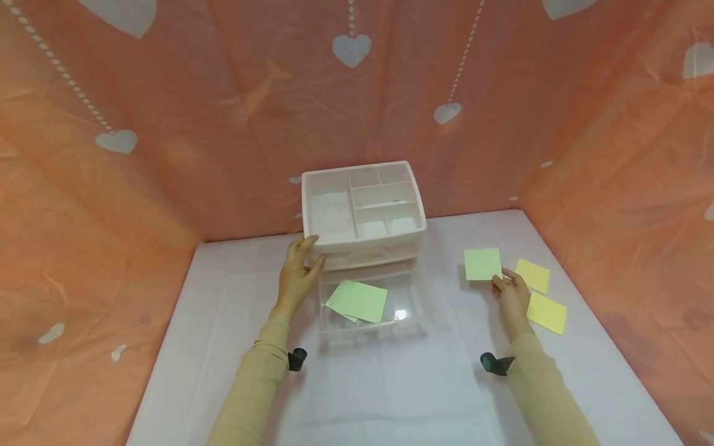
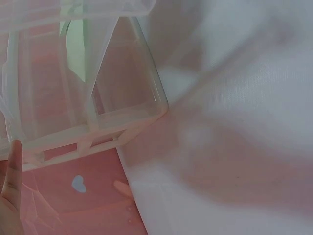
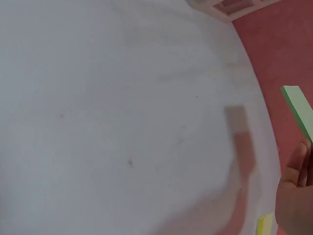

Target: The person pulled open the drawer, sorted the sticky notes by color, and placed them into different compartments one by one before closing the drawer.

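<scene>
My right hand [image 1: 512, 300] pinches a light green sticky note pad [image 1: 482, 264] by its lower right corner, raised over the right of the table. In the right wrist view the pad [image 3: 299, 110] shows edge-on, with visible thickness. At the centre back stands a white desktop organizer [image 1: 364, 244] with a clear drawer [image 1: 404, 297] pulled out toward me. More green sticky notes [image 1: 365, 302] lie overlapping inside that drawer. My left hand [image 1: 295, 279] rests against the organizer's front left corner, fingertips at the top rim and thumb lower on the front.
Two yellow sticky note pads, one farther back [image 1: 533, 275] and one nearer [image 1: 547, 313], lie just right of my right hand. Compartments [image 1: 385, 197] divide the organizer's top. A white cloth covers the table [image 1: 390, 390]. Orange curtains [image 1: 251, 124] with hearts enclose the back and sides.
</scene>
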`<state>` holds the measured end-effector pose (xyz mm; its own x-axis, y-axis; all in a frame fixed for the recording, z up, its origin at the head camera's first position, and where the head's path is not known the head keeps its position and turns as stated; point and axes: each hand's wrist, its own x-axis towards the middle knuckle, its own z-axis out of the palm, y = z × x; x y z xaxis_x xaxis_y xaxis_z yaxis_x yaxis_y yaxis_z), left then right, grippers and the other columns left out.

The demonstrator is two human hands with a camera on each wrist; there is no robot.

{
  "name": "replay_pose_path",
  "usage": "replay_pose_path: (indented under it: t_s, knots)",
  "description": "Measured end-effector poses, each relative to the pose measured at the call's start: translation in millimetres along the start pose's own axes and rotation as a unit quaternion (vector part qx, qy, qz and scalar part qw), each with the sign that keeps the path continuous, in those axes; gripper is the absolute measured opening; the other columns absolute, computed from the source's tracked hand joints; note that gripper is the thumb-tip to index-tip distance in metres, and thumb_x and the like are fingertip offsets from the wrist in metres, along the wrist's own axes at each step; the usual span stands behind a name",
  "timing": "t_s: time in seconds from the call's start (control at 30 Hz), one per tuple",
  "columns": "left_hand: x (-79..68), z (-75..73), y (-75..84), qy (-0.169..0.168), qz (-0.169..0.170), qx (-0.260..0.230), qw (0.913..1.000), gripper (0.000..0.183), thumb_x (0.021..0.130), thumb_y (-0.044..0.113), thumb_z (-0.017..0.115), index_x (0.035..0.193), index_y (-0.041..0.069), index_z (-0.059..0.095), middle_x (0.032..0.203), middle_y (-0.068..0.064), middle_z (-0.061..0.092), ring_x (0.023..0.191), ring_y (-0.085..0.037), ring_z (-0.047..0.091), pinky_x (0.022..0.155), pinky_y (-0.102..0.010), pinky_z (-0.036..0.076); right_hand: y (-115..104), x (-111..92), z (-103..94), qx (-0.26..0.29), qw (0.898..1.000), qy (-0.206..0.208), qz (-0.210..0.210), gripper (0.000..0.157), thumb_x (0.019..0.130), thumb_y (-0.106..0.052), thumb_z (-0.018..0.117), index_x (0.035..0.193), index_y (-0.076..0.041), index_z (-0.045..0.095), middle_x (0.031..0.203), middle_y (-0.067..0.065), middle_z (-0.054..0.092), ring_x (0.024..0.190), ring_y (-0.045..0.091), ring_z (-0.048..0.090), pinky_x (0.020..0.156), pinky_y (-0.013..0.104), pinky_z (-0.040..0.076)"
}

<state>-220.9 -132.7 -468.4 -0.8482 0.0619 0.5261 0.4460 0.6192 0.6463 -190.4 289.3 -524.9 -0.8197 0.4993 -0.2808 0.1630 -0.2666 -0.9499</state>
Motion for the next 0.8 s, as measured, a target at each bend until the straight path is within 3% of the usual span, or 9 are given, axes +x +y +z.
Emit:
replay_pose_path:
  t_s: [0.37,0.53,0.8]
  knots:
    - [-0.4,0.2,-1.2,-0.001,-0.004,0.004,1.0000,0.044,0.090,0.020,0.062,0.130,0.023,0.045,0.127,-0.015,0.046,0.070,-0.028,0.064,0.061,-0.034,0.058,-20.7,-14.9,2.8,0.150,0.988,-0.040,0.019,0.017,0.090,0.000,0.056,0.098,-0.014,0.060,0.076,-0.001,0.055,0.069,0.006,0.059,0.067,0.013,0.053]
    - [-0.1,-0.7,-1.2,-0.006,-0.006,0.003,1.0000,0.044,0.091,0.021,0.061,0.131,0.024,0.044,0.127,-0.013,0.045,0.069,-0.028,0.063,0.062,-0.033,0.057,-29.2,-22.6,2.6,0.174,0.982,-0.073,0.027,0.017,0.089,0.000,0.058,0.092,-0.014,0.067,0.080,-0.001,0.059,0.071,0.007,0.059,0.068,0.014,0.053]
    - [0.0,-0.6,-0.2,-0.007,-0.010,-0.005,0.9999,0.044,0.091,0.021,0.061,0.131,0.024,0.044,0.128,-0.014,0.045,0.071,-0.031,0.063,0.063,-0.034,0.057,-40.5,-31.9,7.0,0.212,0.966,-0.144,-0.001,0.022,0.088,0.004,0.056,0.090,-0.011,0.072,0.084,0.001,0.067,0.068,0.010,0.060,0.067,0.016,0.054]
